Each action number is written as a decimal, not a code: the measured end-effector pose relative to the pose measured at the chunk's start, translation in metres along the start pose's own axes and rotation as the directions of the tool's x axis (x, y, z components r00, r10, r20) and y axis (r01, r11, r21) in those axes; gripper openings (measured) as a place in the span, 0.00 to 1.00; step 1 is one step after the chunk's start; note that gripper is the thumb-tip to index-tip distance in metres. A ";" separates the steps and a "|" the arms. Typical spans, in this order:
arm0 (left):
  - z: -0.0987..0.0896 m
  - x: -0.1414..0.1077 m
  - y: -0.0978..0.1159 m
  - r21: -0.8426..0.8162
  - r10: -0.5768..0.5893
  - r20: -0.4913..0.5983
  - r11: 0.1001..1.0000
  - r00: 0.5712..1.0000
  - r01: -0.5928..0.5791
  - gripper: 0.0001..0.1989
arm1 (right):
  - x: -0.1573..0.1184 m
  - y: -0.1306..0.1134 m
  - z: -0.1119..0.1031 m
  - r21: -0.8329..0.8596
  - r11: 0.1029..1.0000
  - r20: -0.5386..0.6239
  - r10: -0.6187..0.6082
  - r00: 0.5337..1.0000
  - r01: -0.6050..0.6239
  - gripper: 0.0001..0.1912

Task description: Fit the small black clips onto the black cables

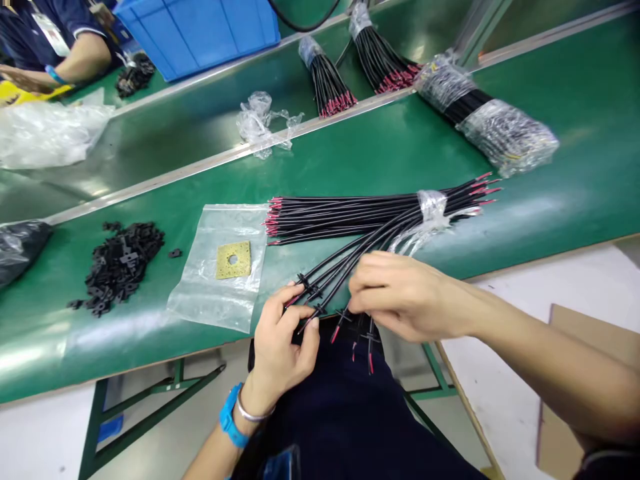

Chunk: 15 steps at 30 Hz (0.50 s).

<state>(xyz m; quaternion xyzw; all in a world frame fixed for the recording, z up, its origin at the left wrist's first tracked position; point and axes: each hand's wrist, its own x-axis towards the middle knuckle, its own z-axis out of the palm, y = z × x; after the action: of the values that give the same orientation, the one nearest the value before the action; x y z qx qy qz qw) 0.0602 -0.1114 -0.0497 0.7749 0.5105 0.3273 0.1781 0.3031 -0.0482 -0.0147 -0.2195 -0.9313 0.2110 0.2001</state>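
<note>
Black cables (345,213) with red tips lie on the green bench, bound near their right end by clear plastic wrap (433,208). Several cables fan down toward the bench's front edge, with small black clips (370,335) near their tips. My left hand (287,333) pinches cable ends beside the clips. Bent over the neighbouring cables, my right hand (400,293) has its fingertips closed around one near a clip. A pile of black clips (123,267) sits at the left. Between it and the cables lies a clear bag (215,293) with a yellow square pad (234,259) on it.
Wrapped cable bundles (487,117) lie behind at the right, with two more (327,80) beyond the metal rail (200,163). Crumpled plastic (263,123) rests by the rail. A blue crate (200,33) stands at the back; a person's arm (83,60) shows far left.
</note>
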 end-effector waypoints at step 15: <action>-0.011 0.003 0.007 -0.133 0.053 0.051 0.990 0.997 -0.045 0.26 | 0.010 0.008 0.040 -0.231 0.972 -0.312 -0.025 0.950 -0.050 0.08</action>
<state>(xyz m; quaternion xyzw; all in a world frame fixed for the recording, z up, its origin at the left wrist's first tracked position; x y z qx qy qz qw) 0.0579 -0.1119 -0.0361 0.7824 0.4636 0.3434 0.2344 0.2793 -0.0489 -0.0490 -0.2784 -0.9047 0.0626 0.3163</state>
